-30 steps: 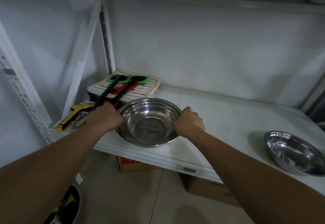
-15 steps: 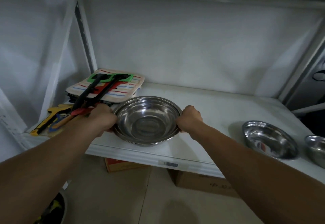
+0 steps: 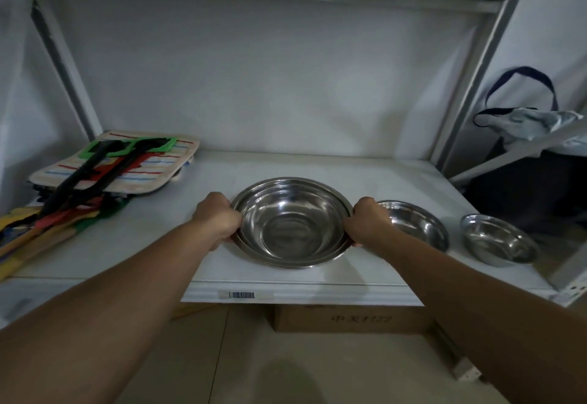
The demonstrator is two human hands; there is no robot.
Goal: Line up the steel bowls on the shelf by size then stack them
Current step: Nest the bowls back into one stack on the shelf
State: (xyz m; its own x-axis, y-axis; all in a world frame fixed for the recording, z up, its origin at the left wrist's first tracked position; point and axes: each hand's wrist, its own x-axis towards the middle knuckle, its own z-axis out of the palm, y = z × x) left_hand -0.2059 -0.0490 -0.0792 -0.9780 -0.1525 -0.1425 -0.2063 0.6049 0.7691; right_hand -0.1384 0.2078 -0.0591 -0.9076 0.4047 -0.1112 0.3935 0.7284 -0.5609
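Note:
The largest steel bowl [image 3: 290, 224] sits on the white shelf [image 3: 222, 264] near its front edge. My left hand [image 3: 219, 218] grips its left rim and my right hand [image 3: 368, 221] grips its right rim. A medium steel bowl [image 3: 416, 224] stands just right of it, partly hidden behind my right hand. Farther right, a small steel bowl [image 3: 500, 241] rests near the shelf's right end. All three bowls stand upright in a row.
A stack of striped cloth mats [image 3: 127, 165] with black tongs [image 3: 85, 175] and coloured utensils [image 3: 35, 229] fills the shelf's left end. A metal upright [image 3: 470, 86] bounds the right side. A cardboard box [image 3: 349, 319] sits below the shelf. A bag [image 3: 524, 118] hangs at right.
Both hands have carried the large bowl rightward along the shelf, away from the mats, until it stands beside the medium bowl. The view has swung right, bringing the small bowl into sight.

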